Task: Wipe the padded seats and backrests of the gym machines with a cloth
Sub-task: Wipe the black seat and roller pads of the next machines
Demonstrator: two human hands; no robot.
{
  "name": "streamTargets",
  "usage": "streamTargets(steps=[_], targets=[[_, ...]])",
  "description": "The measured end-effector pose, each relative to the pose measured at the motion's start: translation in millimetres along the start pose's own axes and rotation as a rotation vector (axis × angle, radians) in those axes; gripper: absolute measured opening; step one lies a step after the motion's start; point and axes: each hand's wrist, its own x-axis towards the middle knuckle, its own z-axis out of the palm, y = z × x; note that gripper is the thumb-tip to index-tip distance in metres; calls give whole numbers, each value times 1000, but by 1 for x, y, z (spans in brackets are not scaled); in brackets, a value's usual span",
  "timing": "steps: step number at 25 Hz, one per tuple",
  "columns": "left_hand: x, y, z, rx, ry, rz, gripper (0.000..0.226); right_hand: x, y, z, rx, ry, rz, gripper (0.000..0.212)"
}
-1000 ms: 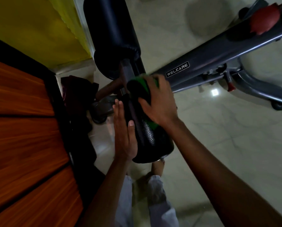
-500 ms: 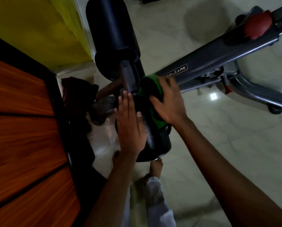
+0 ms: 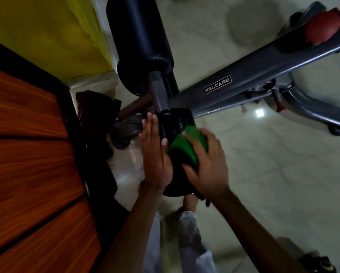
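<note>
Lower now on the cylindrical black foam roller pad [image 3: 176,125], the right hand [image 3: 206,166] clamps curled fingers on the green cloth [image 3: 186,148]; the left hand [image 3: 154,154], fingers straight together, presses the pad's pebbled left side.

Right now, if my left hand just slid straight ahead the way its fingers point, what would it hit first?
Probably the brown metal post that joins the two pads. The left hand lies flat along the side of the lower black roller pad, fingers pointing up its length. Depth is unclear, so it might slip past.
</note>
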Motion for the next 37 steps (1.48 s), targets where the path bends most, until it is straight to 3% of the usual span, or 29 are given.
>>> streamTargets(steps=[5, 10, 14, 19, 22, 27, 30, 34, 37], targets=[[-4, -9, -7, -26, 18, 11, 52, 107, -7, -3, 221, -24, 69, 62], [4, 29, 5, 88, 86, -4, 50, 102, 20, -28, 409, 190, 253, 56], [1, 28, 19, 379, 22, 51, 53, 92, 18, -6, 411, 4, 236, 59], [-1, 18, 11, 294, 26, 68, 52, 13, 25, -3, 407, -27, 179, 64], [-1, 18, 10, 291, 27, 54, 52, -42, 28, -5, 499, -47, 255, 62], [-2, 18, 11, 296, 23, 66, 51, 48, 34, 3, 514, -64, 332, 61], [-2, 22, 8, 354, 10, 55, 50, 97, 40, 4, 675, -78, 315, 59], [3, 45, 16, 525, -42, 149, 53, 98, 77, 11, 1004, -4, 600, 69], [-1, 43, 25, 678, -108, 169, 55, 96, 71, 29, 1039, -121, 650, 79]])
